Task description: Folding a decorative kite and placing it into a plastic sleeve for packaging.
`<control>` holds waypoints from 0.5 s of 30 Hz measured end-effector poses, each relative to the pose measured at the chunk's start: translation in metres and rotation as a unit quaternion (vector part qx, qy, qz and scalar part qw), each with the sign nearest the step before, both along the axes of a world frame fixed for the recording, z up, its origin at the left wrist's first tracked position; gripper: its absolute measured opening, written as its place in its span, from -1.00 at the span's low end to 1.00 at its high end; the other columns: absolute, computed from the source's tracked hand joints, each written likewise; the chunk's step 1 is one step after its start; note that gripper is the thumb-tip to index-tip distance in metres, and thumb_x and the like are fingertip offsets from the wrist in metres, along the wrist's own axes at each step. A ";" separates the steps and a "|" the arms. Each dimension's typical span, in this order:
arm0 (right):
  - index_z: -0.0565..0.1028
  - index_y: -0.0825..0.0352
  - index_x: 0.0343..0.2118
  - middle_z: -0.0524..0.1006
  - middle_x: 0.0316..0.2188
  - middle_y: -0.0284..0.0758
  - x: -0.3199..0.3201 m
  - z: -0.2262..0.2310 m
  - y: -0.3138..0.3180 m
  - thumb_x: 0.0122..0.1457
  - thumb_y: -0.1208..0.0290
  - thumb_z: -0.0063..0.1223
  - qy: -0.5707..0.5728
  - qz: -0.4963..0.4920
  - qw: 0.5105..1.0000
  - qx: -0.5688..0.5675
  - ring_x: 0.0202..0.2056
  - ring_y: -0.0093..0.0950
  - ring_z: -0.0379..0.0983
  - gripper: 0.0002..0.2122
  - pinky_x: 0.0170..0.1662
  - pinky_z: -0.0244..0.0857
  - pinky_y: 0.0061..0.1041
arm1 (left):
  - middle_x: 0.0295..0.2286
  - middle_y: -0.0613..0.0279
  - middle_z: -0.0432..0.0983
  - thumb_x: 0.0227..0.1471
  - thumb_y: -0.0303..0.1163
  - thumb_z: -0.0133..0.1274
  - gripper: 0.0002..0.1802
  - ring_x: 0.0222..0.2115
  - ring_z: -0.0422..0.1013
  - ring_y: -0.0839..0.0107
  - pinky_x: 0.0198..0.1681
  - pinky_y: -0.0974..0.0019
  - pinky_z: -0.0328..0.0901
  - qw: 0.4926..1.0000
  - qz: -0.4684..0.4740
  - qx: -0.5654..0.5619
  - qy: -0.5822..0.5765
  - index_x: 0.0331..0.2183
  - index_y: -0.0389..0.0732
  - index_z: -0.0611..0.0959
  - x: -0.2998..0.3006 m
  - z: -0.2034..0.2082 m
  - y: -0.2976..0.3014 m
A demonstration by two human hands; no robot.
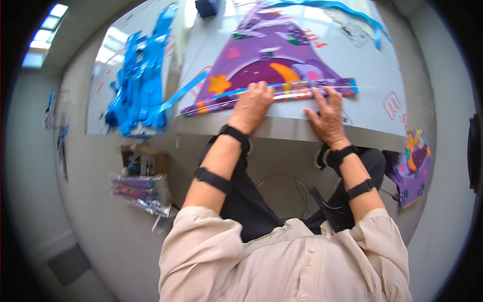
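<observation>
On the table in front of me lies a purple printed kite sheet (236,70), roughly triangular, with a star, a crescent and other coloured shapes. Its near edge is folded into a narrow band (216,102) with a blue stripe and a thin white line along it. My left hand (253,104) is closed, its curled fingers pressed around the middle of this band. Farther right, my right hand (328,115) lies open with fingers apart, the fingertips touching the band. What is under my left fingers is hidden.
Blue strips (143,80) lie heaped on the left of the white table (372,108); one blue ribbon (186,91) reaches toward the kite. A dark blue box (206,7) stands at the back. Another purple sheet (412,168) hangs at right. Below left are packets (138,189) and a carton (158,158).
</observation>
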State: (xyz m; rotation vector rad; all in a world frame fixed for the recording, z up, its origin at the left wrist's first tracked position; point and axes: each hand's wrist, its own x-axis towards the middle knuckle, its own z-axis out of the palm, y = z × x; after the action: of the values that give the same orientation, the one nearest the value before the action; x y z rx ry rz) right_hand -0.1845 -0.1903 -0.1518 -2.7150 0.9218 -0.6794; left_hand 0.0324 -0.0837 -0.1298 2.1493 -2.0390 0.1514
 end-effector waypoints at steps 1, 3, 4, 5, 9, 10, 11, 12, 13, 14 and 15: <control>0.33 0.24 0.11 0.21 0.04 -0.11 0.001 0.000 0.001 0.03 0.16 0.14 0.013 -0.001 1.000 -0.010 0.13 -0.15 0.09 -0.44 0.24 -0.18 -0.02 | -0.44 0.13 0.40 -0.14 -0.57 -0.03 -0.89 -0.37 0.41 0.25 -0.32 0.26 0.39 1.000 -0.001 -0.009 -0.002 -0.42 -0.24 0.50 0.000 -0.001 0.000; 0.34 0.22 0.11 0.20 0.07 -0.12 0.004 0.000 0.002 0.07 0.14 0.09 0.030 0.001 0.999 -0.024 0.15 -0.17 0.07 -0.47 0.25 -0.20 -0.03 | -0.47 0.14 0.41 -0.14 -0.50 -0.01 -0.92 -0.41 0.40 0.29 -0.33 0.32 0.35 0.998 -0.019 -0.013 -0.050 -0.45 -0.24 0.51 0.000 -0.002 -0.001; 0.34 0.21 0.11 0.20 0.08 -0.12 0.004 0.000 0.002 0.08 0.14 0.08 0.036 -0.004 0.999 -0.024 0.16 -0.18 0.07 -0.47 0.25 -0.21 -0.03 | -0.48 0.14 0.41 -0.14 -0.49 0.00 -0.92 -0.42 0.40 0.29 -0.34 0.31 0.35 0.999 -0.015 -0.021 -0.044 -0.46 -0.24 0.52 0.000 -0.003 -0.001; 0.34 0.21 0.11 0.20 0.08 -0.12 0.005 -0.001 0.002 0.08 0.14 0.08 0.032 0.010 0.999 -0.025 0.16 -0.18 0.07 -0.47 0.25 -0.21 -0.03 | -0.48 0.15 0.42 -0.14 -0.49 0.00 -0.92 -0.42 0.40 0.29 -0.36 0.28 0.35 0.999 -0.009 -0.025 -0.040 -0.47 -0.23 0.52 -0.001 -0.003 -0.001; 0.32 0.20 0.12 0.20 0.08 -0.15 0.005 -0.002 0.002 0.09 0.14 0.07 0.049 0.001 0.998 -0.029 0.16 -0.20 0.07 -0.48 0.25 -0.20 -0.04 | -0.49 0.19 0.42 -0.15 -0.47 0.01 -0.95 -0.43 0.41 0.30 -0.42 0.23 0.35 0.999 0.017 -0.031 -0.002 -0.50 -0.20 0.53 -0.002 -0.002 -0.003; 0.32 0.20 0.12 0.20 0.08 -0.15 0.005 -0.003 0.002 0.09 0.14 0.07 0.047 -0.004 0.998 -0.036 0.16 -0.20 0.07 -0.47 0.25 -0.20 -0.04 | -0.49 0.19 0.42 -0.15 -0.47 0.01 -0.95 -0.43 0.41 0.30 -0.42 0.23 0.35 0.999 0.019 -0.031 -0.003 -0.50 -0.20 0.53 -0.001 -0.002 -0.002; 0.32 0.16 0.13 0.20 0.08 -0.16 0.005 -0.003 0.003 0.09 0.14 0.07 0.042 -0.005 0.999 -0.034 0.16 -0.21 0.07 -0.48 0.25 -0.20 -0.03 | -0.49 0.20 0.42 -0.15 -0.46 0.01 -0.95 -0.43 0.41 0.31 -0.44 0.23 0.36 0.999 0.016 -0.028 -0.020 -0.50 -0.19 0.53 -0.001 -0.001 -0.002; 0.32 0.16 0.13 0.20 0.08 -0.16 0.005 -0.003 0.003 0.09 0.14 0.07 0.046 -0.002 0.998 -0.031 0.16 -0.21 0.07 -0.48 0.25 -0.20 -0.03 | -0.49 0.22 0.42 -0.15 -0.45 0.02 -0.96 -0.43 0.42 0.31 -0.46 0.24 0.37 0.999 0.012 -0.034 -0.036 -0.51 -0.18 0.53 0.000 0.000 -0.002; 0.32 0.14 0.14 0.21 0.08 -0.17 0.005 -0.002 0.003 0.09 0.15 0.07 0.055 -0.001 0.998 -0.039 0.17 -0.21 0.06 -0.48 0.25 -0.20 -0.03 | -0.49 0.22 0.42 -0.15 -0.45 0.02 -0.96 -0.43 0.42 0.31 -0.46 0.24 0.37 0.999 0.014 -0.024 -0.037 -0.51 -0.18 0.53 0.001 0.000 -0.001; 0.31 0.11 0.14 0.21 0.08 -0.18 0.005 -0.002 0.003 0.08 0.15 0.08 0.060 -0.001 0.997 -0.050 0.17 -0.22 0.06 -0.47 0.24 -0.20 -0.02 | -0.49 0.22 0.42 -0.15 -0.45 0.03 -0.95 -0.42 0.42 0.32 -0.46 0.26 0.37 0.999 0.020 -0.021 -0.039 -0.51 -0.18 0.53 0.002 0.001 0.000; 0.31 0.11 0.14 0.21 0.08 -0.18 0.005 -0.001 0.004 0.08 0.15 0.08 0.064 0.000 0.997 -0.047 0.17 -0.22 0.06 -0.47 0.24 -0.20 -0.02 | -0.49 0.23 0.42 -0.16 -0.44 0.03 -0.95 -0.41 0.42 0.32 -0.47 0.28 0.37 0.999 0.023 -0.022 -0.041 -0.51 -0.18 0.53 0.003 0.001 0.001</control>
State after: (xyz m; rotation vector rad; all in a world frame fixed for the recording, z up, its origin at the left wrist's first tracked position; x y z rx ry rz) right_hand -0.1792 -0.1868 -0.1530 -2.8700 0.9412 -0.5678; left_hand 0.0358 -0.0830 -0.1287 2.1981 -2.0106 0.2927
